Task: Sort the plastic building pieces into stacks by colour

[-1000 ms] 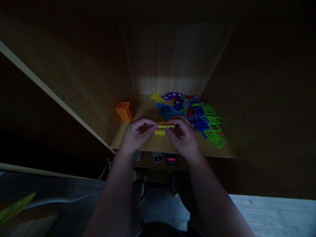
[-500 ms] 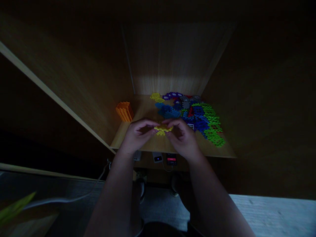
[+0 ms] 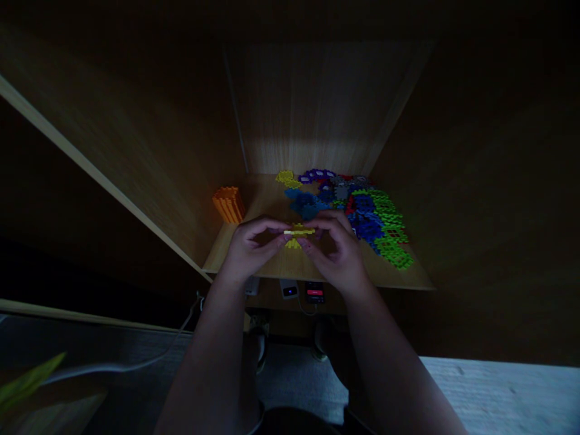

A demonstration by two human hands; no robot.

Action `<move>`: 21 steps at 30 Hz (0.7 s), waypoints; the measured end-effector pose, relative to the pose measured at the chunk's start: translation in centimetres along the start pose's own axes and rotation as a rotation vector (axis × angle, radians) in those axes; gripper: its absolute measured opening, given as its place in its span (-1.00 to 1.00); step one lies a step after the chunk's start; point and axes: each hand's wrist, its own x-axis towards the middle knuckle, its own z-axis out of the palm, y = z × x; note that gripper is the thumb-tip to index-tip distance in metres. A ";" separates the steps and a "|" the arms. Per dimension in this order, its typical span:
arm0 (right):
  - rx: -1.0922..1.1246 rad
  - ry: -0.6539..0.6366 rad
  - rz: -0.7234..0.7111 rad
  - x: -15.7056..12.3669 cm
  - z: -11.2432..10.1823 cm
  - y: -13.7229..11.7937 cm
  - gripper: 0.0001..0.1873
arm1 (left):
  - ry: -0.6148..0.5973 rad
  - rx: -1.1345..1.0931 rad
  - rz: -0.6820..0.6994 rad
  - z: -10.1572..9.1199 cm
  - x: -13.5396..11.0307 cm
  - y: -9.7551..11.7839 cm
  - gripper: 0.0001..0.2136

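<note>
Both hands meet over the front of a small wooden desk (image 3: 317, 272). My left hand (image 3: 251, 248) and my right hand (image 3: 338, 251) pinch joined yellow plastic pieces (image 3: 298, 235) between their fingertips; a flat piece lies across the top and another hangs under it. Just behind the hands lies a heap of loose interlocking pieces (image 3: 362, 211), blue, green, purple, grey and red. A few yellow pieces (image 3: 287, 177) lie at the back of the desk.
An orange ribbed block (image 3: 229, 204) stands at the desk's left edge. Wooden panels wall in the desk on the left, back and right. Small devices (image 3: 302, 292) with lit screens sit under the front edge. A cable runs off to the left.
The yellow pieces have been turned between the fingertips, and the flat piece now shows edge-on again. My right hand's fingers have shifted slightly upward over the pieces.
</note>
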 end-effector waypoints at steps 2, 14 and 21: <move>-0.013 -0.001 -0.014 0.1 -0.1 -0.2 -0.82 | -0.001 -0.003 0.001 0.0 0.0 0.0 -0.81; 0.008 -0.032 0.152 -0.6 0.5 0.5 -0.91 | 0.023 0.060 0.162 -0.4 0.7 -0.3 -0.88; 0.030 -0.023 0.089 0.0 0.4 0.3 -0.69 | 0.017 0.070 0.184 -0.3 0.7 -0.1 -0.93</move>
